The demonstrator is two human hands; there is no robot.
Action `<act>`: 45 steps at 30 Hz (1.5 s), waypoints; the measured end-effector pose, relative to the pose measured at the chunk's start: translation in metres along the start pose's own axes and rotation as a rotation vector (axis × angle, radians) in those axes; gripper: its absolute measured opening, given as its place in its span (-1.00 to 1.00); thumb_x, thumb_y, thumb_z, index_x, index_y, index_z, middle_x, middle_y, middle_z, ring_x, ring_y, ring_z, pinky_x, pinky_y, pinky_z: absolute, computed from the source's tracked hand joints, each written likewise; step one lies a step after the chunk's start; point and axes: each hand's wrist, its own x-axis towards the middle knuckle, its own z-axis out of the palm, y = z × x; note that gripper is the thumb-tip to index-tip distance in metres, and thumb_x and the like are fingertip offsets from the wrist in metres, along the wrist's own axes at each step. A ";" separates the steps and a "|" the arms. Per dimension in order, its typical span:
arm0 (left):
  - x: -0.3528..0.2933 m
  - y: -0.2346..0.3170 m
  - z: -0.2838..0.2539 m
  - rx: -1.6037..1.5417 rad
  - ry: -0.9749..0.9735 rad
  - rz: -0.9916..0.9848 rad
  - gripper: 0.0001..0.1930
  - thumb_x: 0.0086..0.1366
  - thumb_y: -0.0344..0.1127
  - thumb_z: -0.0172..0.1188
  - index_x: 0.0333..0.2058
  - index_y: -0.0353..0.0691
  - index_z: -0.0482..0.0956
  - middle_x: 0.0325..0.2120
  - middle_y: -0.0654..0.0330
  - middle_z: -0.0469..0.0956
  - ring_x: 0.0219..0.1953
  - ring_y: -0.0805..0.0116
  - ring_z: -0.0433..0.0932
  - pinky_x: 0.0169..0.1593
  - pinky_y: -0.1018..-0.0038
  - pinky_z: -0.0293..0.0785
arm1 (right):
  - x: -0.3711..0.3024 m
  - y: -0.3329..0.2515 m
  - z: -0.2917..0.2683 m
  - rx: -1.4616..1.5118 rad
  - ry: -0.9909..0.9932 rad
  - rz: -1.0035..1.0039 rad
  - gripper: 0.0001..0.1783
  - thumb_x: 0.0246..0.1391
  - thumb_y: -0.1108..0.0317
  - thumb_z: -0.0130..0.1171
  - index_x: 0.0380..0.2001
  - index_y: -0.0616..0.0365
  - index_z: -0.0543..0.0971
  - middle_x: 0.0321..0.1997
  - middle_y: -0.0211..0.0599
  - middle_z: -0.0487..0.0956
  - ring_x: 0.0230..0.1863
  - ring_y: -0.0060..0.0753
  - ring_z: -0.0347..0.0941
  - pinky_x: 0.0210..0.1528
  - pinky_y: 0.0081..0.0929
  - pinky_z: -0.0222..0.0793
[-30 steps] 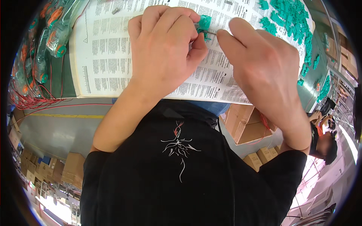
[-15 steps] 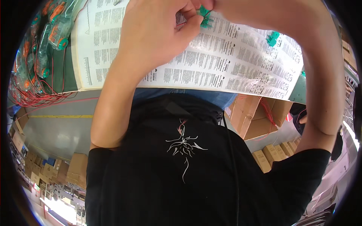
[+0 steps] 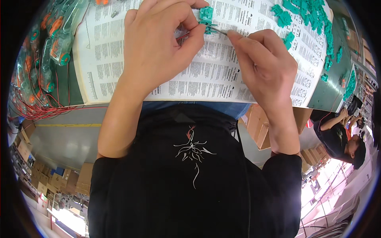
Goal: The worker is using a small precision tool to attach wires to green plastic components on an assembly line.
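Observation:
My left hand (image 3: 160, 45) is closed, its thumb and fingers at the left side of a small green plastic part (image 3: 206, 14) above the printed sheet. A red wire (image 3: 182, 36) shows beneath that palm. From the right, my right hand (image 3: 264, 59) pinches a thin dark rod (image 3: 219, 30) between thumb and forefinger. The rod's far tip meets the lower end of the green part. Whether it is a tool or a stiff wire I cannot tell. The left fingertips partly hide the green part.
A printed paper sheet (image 3: 222, 81) covers much of the green table (image 3: 323, 93). Several loose green parts (image 3: 307, 14) are heaped at the far right. Clear-and-orange devices (image 3: 59, 47) with red wires (image 3: 43, 111) lie at left. A cardboard box (image 3: 258, 123) stands below; another person (image 3: 337, 137) is at right.
My right hand has drawn back from the left fingers toward the lower right and now grips the thin rod. Its arm no longer covers the green heap. My left hand has barely moved.

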 end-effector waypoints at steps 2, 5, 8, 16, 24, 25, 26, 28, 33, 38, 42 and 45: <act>0.001 0.000 -0.001 0.003 -0.012 -0.007 -0.85 0.09 -0.42 0.35 -0.49 -0.12 0.50 -0.07 0.22 0.70 -0.14 0.22 0.48 0.01 0.27 0.22 | 0.000 -0.002 0.002 -0.055 0.055 -0.022 -0.79 -0.06 0.45 0.42 -0.30 -0.11 0.78 -0.54 -0.51 0.41 -0.58 -0.48 0.44 -0.62 -0.46 0.29; 0.001 -0.001 -0.001 0.005 -0.023 -0.011 -0.85 0.10 -0.41 0.36 -0.49 -0.11 0.51 -0.06 0.22 0.70 -0.14 0.23 0.48 0.02 0.28 0.21 | 0.002 -0.011 -0.003 -0.113 -0.005 0.002 -0.80 0.00 0.56 0.46 -0.27 0.09 0.78 -0.50 -0.42 0.48 -0.58 -0.49 0.41 -0.56 -0.50 0.30; 0.004 -0.011 0.010 0.004 -0.025 -0.015 -0.85 0.11 -0.40 0.37 -0.48 -0.10 0.53 -0.05 0.23 0.69 -0.13 0.23 0.48 0.02 0.28 0.21 | 0.001 -0.013 0.000 -0.109 0.011 0.012 -0.79 0.00 0.57 0.45 -0.26 0.07 0.78 -0.51 -0.42 0.46 -0.59 -0.49 0.39 -0.57 -0.50 0.29; -0.002 -0.004 -0.002 0.019 -0.046 0.003 -0.85 0.12 -0.38 0.39 -0.46 -0.09 0.55 -0.01 0.27 0.67 -0.13 0.26 0.47 0.01 0.29 0.19 | 0.003 -0.023 -0.002 -0.119 -0.053 0.084 -0.75 0.03 0.56 0.39 -0.21 0.01 0.76 -0.48 -0.40 0.44 -0.61 -0.40 0.40 -0.58 -0.41 0.30; -0.004 -0.006 -0.001 0.022 -0.030 0.009 -0.85 0.11 -0.37 0.39 -0.46 -0.09 0.55 -0.01 0.30 0.67 -0.14 0.27 0.47 -0.02 0.30 0.20 | 0.029 -0.026 -0.031 -0.246 -0.290 0.034 -0.82 0.11 0.48 0.34 -0.19 0.04 0.74 -0.48 -0.31 0.53 -0.58 -0.25 0.47 -0.52 -0.39 0.36; -0.004 -0.006 -0.002 0.024 -0.034 0.010 -0.85 0.11 -0.37 0.39 -0.46 -0.09 0.54 -0.01 0.30 0.67 -0.14 0.27 0.47 -0.02 0.30 0.20 | 0.034 -0.024 -0.035 -0.269 -0.343 0.010 -0.82 0.12 0.47 0.34 -0.19 0.05 0.74 -0.47 -0.29 0.56 -0.56 -0.23 0.49 -0.50 -0.41 0.38; -0.003 -0.006 -0.002 0.027 -0.038 0.012 -0.85 0.11 -0.37 0.39 -0.46 -0.09 0.54 -0.01 0.30 0.67 -0.14 0.27 0.47 -0.02 0.29 0.20 | 0.039 -0.020 -0.037 -0.269 -0.346 0.009 -0.82 0.12 0.47 0.34 -0.19 0.05 0.74 -0.47 -0.29 0.56 -0.56 -0.23 0.49 -0.50 -0.41 0.38; -0.002 -0.006 -0.003 0.028 -0.041 0.010 -0.85 0.11 -0.36 0.39 -0.46 -0.09 0.54 -0.01 0.30 0.67 -0.14 0.27 0.47 -0.02 0.29 0.20 | 0.050 -0.011 -0.038 -0.157 -0.350 -0.014 -0.82 0.13 0.47 0.33 -0.18 0.09 0.73 -0.43 -0.25 0.63 -0.51 -0.19 0.54 -0.44 -0.42 0.42; -0.002 -0.006 -0.002 0.047 -0.051 0.011 -0.84 0.10 -0.35 0.40 -0.46 -0.09 0.54 -0.02 0.31 0.67 -0.14 0.27 0.47 -0.02 0.29 0.20 | 0.062 0.007 -0.042 0.040 -0.498 0.104 -0.82 0.15 0.48 0.33 -0.16 0.12 0.72 -0.33 -0.21 0.70 -0.40 -0.17 0.62 -0.34 -0.45 0.47; 0.019 -0.053 0.057 -0.318 0.392 0.518 -0.82 0.08 -0.33 0.43 -0.47 -0.07 0.54 -0.03 0.35 0.67 -0.15 0.29 0.47 -0.02 0.30 0.20 | 0.074 0.021 -0.040 0.152 -0.578 0.022 -0.80 0.12 0.51 0.31 -0.16 0.11 0.72 -0.33 -0.24 0.70 -0.37 -0.18 0.63 -0.34 -0.43 0.47; 0.003 -0.027 0.018 -0.196 0.146 0.230 -0.81 0.06 -0.33 0.45 -0.49 -0.06 0.54 -0.04 0.37 0.68 -0.15 0.31 0.48 -0.02 0.30 0.19 | 0.070 0.011 -0.044 -0.147 -0.478 -0.242 -0.73 0.03 0.57 0.30 -0.17 0.08 0.73 -0.44 -0.31 0.63 -0.43 -0.18 0.58 -0.41 -0.38 0.44; 0.010 -0.047 0.040 -0.192 0.162 0.232 -0.80 0.04 -0.33 0.46 -0.51 -0.05 0.54 -0.05 0.39 0.69 -0.15 0.32 0.48 -0.03 0.29 0.19 | 0.062 0.002 -0.046 -0.327 -0.477 -0.308 -0.67 -0.04 0.59 0.28 -0.17 0.03 0.73 -0.54 -0.36 0.49 -0.52 -0.22 0.50 -0.49 -0.33 0.38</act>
